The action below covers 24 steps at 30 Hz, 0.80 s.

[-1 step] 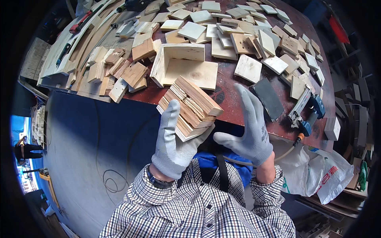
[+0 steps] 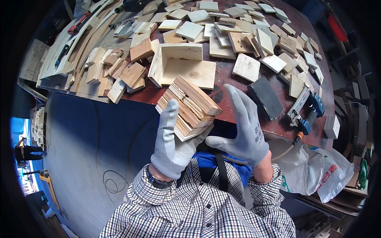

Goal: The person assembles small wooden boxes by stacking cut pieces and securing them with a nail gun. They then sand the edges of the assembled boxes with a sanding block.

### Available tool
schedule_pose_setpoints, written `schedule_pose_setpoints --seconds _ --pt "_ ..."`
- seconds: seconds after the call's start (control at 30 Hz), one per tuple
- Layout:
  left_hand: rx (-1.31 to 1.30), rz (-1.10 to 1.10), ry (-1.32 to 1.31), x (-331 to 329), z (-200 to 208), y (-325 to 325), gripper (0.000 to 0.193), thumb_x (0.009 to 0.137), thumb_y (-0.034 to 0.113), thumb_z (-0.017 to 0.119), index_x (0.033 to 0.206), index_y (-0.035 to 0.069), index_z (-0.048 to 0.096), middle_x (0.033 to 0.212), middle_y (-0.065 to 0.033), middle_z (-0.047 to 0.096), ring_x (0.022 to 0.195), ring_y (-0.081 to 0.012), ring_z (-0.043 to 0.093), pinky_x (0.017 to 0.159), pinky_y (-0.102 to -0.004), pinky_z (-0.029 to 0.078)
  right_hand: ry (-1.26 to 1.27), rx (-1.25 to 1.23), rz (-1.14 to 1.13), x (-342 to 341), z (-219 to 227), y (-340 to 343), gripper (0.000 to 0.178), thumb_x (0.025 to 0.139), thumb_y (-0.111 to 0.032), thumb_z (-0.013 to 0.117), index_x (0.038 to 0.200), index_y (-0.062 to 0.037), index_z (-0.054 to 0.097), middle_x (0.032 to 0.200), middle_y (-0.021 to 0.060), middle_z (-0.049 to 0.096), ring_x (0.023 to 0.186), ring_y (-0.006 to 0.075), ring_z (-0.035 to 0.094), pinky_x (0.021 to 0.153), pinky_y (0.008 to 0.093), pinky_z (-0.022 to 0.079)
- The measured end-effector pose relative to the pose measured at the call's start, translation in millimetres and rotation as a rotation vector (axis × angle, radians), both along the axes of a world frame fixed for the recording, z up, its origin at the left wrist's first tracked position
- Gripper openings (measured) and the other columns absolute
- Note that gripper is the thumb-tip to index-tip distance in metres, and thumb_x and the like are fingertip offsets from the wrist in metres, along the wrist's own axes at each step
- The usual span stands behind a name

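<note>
My gloved left hand grips a stack of plywood blocks in front of the table edge, thumb on the near side and fingers underneath. The striped, rough edges of the blocks face up. To the right of the stack my gloved right hand is held open, fingers stretched up and thumb apart, with nothing in it. Just beyond the stack, an open plywood box frame sits on the table. A dark rectangular block lies beyond my right hand.
The dark red table carries many loose plywood pieces. At its right edge lies a blue pneumatic nailer with a hose. A woodpile sits at the left. White plastic bags hang below the right edge.
My right hand has moved slightly left, closer to the stack of plywood blocks. My left hand keeps its hold, and the table view has shifted a little.
</note>
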<state>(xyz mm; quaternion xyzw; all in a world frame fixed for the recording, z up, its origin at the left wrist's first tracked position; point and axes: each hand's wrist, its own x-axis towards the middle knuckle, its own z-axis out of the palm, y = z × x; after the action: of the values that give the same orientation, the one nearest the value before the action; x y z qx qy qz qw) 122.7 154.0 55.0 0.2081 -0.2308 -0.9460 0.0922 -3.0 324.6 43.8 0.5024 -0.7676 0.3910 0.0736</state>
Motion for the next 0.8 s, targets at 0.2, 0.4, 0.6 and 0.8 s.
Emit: schedule_pose_setpoints --seconds 0.2,0.4,0.6,0.8 --pt "-0.861 -0.109 0.187 18.8 -32.0 8.0 0.071 0.111 0.035 0.054 0.166 0.018 0.014 0.161 -0.0211 0.037 0.149 -0.0356 0.045 0.121 -0.0501 0.048 -0.065 -0.096 0.03 15.9 -17.7 -19.6 0.143 0.058 -0.057 0.097 0.162 0.0072 0.023 0.151 0.0249 0.051 0.136 0.0408 0.052 0.115 0.0514 0.039" --pt "-1.064 -0.195 -0.05 28.1 -48.4 1.9 0.063 0.113 0.035 0.048 0.166 0.016 0.017 0.163 -0.0208 0.036 0.149 -0.036 0.046 0.121 -0.0502 0.048 -0.061 -0.145 -0.044 27.1 -28.4 -25.7 0.153 0.052 -0.054 0.101 0.164 0.0072 0.017 0.15 0.0267 0.052 0.135 0.0409 0.054 0.115 0.051 0.04" --pt "-1.386 -0.102 0.089 29.6 -57.9 4.0 0.071 0.105 0.018 0.062 0.165 0.017 0.024 0.162 -0.0175 0.039 0.147 -0.0317 0.048 0.121 -0.0476 0.047 -0.046 -0.2 -0.115 30.9 -33.2 -28.3 0.136 0.053 -0.041 0.102 0.157 0.0072 0.029 0.146 0.025 0.054 0.131 0.0426 0.055 0.112 0.0515 0.042" --pt "-1.23 0.076 0.12 16.0 -35.2 11.9 0.07 0.096 0.007 0.075 0.157 0.006 0.038 0.146 -0.013 0.055 0.135 -0.0251 0.059 0.112 -0.0384 0.052 -0.201 -0.275 -0.177 44.2 -42.8 -32.5 0.117 0.058 -0.03 0.101 0.151 0.0051 0.039 0.141 0.0222 0.054 0.129 0.0428 0.055 0.112 0.051 0.041"
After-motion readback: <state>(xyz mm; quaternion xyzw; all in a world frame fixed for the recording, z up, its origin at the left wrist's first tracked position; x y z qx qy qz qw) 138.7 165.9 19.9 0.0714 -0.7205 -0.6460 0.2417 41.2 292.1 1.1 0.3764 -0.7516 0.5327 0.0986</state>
